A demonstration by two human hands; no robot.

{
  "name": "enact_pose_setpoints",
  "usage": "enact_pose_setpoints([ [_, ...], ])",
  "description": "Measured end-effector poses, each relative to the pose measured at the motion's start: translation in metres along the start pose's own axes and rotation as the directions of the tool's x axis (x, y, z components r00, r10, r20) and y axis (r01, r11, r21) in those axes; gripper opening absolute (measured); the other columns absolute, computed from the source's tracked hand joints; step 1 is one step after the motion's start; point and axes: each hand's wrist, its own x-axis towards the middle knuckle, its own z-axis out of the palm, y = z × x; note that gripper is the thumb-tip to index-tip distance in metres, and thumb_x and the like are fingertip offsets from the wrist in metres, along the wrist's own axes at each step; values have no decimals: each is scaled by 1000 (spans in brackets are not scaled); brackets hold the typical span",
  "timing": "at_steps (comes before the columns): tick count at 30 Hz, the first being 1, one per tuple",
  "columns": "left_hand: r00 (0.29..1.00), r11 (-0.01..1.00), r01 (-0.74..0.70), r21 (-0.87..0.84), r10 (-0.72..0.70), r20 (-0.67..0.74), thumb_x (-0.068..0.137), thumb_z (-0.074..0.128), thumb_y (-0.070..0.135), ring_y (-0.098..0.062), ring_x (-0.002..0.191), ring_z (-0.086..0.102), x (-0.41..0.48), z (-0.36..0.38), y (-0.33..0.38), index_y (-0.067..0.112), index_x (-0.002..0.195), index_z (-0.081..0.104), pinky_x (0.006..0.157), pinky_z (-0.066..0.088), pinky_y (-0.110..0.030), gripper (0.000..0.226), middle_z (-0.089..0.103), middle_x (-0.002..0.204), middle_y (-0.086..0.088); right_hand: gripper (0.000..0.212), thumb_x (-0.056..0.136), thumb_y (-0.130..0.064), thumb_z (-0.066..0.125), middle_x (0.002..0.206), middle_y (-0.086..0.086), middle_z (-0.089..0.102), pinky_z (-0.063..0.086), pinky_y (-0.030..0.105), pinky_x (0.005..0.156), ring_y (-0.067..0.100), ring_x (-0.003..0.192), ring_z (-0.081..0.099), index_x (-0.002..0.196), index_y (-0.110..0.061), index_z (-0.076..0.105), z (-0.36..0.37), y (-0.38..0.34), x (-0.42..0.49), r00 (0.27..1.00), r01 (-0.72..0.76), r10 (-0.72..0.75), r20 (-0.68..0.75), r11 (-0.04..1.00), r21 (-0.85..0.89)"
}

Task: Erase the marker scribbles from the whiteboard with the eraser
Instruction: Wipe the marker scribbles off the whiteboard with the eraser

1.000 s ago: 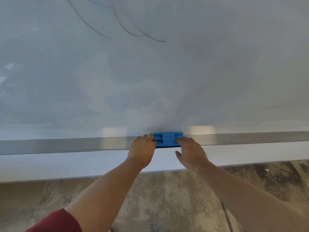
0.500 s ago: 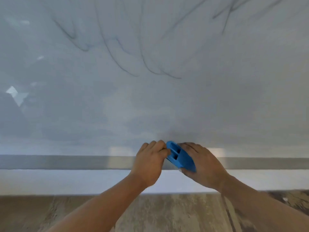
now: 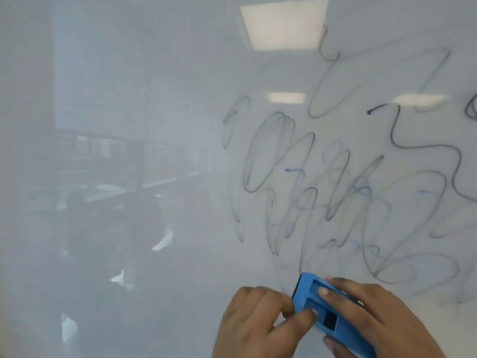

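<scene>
The whiteboard (image 3: 129, 125) fills the view. Dark and blue marker scribbles (image 3: 335, 189) loop across its right half. A blue plastic eraser (image 3: 313, 306) is held tilted low in the view, just below the scribbles. My right hand (image 3: 374, 316) grips it from the right, fingers over its back. My left hand (image 3: 255, 321) touches its left end with thumb and fingertips. Whether the eraser's pad touches the board, I cannot tell.
The glossy board reflects ceiling lights (image 3: 284, 23) and a dim room on its left half (image 3: 116, 177). No tray or floor is in view.
Both hands have lifted the eraser off the tray ledge and up to the board. The view has tilted up, so the scribbles now fill the right side.
</scene>
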Motion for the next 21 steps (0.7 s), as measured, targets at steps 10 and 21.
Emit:
enact_pose_setpoints([
  [10, 978, 961, 197, 193, -207, 28, 99, 42, 30, -20, 141, 42, 75, -24, -181, 16, 146, 45, 113, 36, -38, 49, 50, 150, -3, 48, 88, -42, 52, 124, 0, 51, 45, 29, 84, 17, 104, 49, 135, -32, 51, 4, -15, 139, 991, 60, -84, -108, 976, -208],
  [21, 976, 962, 214, 167, -216, -8, 103, 29, 24, -19, 155, 14, 75, 12, -234, 9, 157, 22, 126, 12, -35, 56, 21, 166, -6, 33, 91, -23, 61, 118, 10, 63, 53, 40, 73, 30, 93, 61, 124, -24, 62, 27, -23, 219, 895, 423, -446, 26, 828, -366],
])
